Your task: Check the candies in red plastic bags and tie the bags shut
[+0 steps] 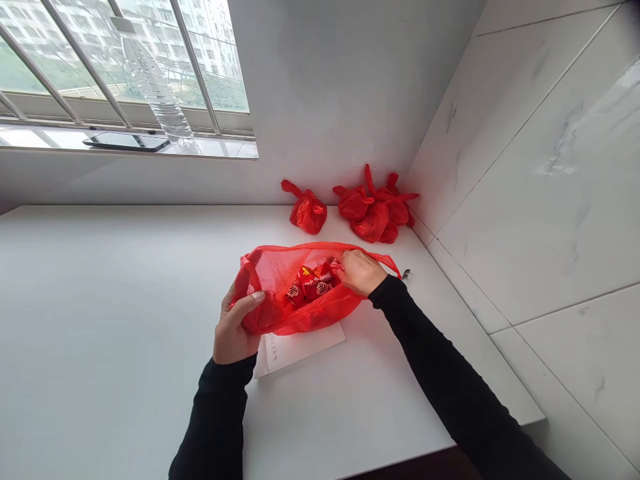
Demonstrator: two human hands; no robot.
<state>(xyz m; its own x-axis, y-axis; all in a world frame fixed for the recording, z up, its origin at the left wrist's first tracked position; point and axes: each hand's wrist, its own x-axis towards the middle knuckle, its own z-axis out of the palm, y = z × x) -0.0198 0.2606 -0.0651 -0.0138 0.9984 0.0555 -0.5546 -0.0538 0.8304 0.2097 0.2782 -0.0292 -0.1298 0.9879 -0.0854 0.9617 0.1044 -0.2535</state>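
Observation:
A thin red plastic bag (300, 323) is spread open in front of me, above the table. My left hand (239, 319) grips its left side, thumb on the near rim and fingers behind the film. Inside lie several red wrapped packets (320, 283) with dark lettering and pale round marks. My right hand (361, 272) reaches into the right end of the bag, its fingers curled beside the packets. Its fingertips are partly hidden, so what they pinch is unclear. Beneath the bag, a white paper (305, 350) with handwritten numbers lies on the table, partly covered.
Along the wall stand one knotted red bag (309, 212) and a cluster of knotted red bags (375, 213) in the corner. A small dark object (406, 274) shows right of my hand. A water bottle (160, 93) and a tablet-like device (127, 141) rest on the windowsill.

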